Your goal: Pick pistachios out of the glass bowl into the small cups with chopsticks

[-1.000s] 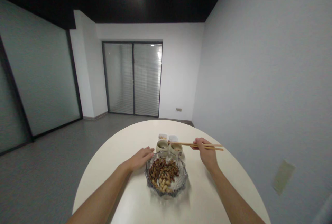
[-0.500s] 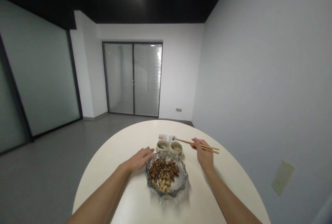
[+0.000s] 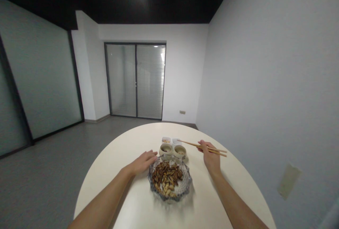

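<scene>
left hand (image 3: 143, 162) lay flat, fingers spread, touching scalloped clear glass bowl (image 3: 169, 178) | right hand (image 3: 210, 156) pinched wooden chopsticks (image 3: 202, 147), tips over small white square dish (image 3: 176, 141)

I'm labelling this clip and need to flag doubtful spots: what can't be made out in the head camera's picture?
Head view, all four:
The contents of the four small dishes are too small to identify.
Whether the chopsticks pinch anything at their tips is too small to tell.
The right hand hides its finger grip behind its own back.
Whether the left hand touches the glass bowl is unclear.
</scene>
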Available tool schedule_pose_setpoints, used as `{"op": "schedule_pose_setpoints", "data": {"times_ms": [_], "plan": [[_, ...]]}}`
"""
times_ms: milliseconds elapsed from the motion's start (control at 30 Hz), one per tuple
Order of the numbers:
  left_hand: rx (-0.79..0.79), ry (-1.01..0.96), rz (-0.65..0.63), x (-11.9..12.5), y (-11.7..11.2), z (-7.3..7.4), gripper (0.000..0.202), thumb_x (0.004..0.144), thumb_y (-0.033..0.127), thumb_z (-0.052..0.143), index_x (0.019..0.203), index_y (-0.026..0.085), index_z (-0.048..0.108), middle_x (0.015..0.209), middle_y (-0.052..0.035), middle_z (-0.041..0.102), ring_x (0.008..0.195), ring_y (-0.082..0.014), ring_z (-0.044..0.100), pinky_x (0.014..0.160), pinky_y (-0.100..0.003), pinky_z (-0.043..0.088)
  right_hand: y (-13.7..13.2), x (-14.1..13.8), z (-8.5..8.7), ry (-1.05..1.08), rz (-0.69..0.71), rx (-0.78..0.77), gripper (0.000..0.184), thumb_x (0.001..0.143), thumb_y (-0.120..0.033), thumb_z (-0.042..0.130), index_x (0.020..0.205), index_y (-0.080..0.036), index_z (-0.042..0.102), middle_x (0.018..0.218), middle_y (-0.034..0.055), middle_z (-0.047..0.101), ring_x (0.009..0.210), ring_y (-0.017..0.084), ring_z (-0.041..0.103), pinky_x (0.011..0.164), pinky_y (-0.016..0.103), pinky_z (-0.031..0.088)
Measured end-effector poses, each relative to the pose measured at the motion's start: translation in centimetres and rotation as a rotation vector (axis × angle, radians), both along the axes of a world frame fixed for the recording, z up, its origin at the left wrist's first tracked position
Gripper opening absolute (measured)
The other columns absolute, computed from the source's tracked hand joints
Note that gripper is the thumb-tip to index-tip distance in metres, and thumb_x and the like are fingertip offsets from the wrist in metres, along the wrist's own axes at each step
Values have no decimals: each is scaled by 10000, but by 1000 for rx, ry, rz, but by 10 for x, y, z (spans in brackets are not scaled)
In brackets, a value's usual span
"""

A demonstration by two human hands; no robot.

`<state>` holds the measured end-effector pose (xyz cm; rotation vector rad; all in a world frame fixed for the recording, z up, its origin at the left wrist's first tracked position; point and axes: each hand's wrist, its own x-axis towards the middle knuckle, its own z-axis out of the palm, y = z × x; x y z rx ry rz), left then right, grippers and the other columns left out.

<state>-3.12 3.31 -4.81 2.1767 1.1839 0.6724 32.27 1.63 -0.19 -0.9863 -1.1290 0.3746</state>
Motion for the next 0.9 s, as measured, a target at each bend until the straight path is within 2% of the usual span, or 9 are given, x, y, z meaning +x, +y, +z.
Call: {"op": "schedule_pose_setpoints", "data": {"times_ms": [133,333,567,900], "plan": [[5,17,-9,0,0,0,787,985,823,337,1373,257,723,1626,-106,526,1583,-396,339,1324,-609,136,-7,0,11,39,106,6,650,749,-823,761,743,-174,798,713,96,781,615,224,753,575,330,674],[4,7,-12,-1,0,0,761,990,814,352,1368,267,724,1626,-88,531,1584,-394,336,1327,-604,135,-16,-12,15,-94,341,-71,630,750,-812,771,675,-186,780,627,63,735,560,187,707,518,285,636],[-7,9,-6,-1,-2,2,768,982,823,360,1364,263,722,1624,-83,536,1588,-382,332,1335,-574,126,-15,-11,11,-162,378,-176,663,679,-850,780,697,-187,774,606,64,744,546,196,708,507,282,598],[-6,3,-11,0,-5,6,768,982,824,366,1367,266,726,1630,-79,527,1585,-390,334,1332,-588,129,-19,-9,14,-252,421,-211,636,732,-826,751,709,-190,751,600,57,734,562,207,706,550,310,599]]}}
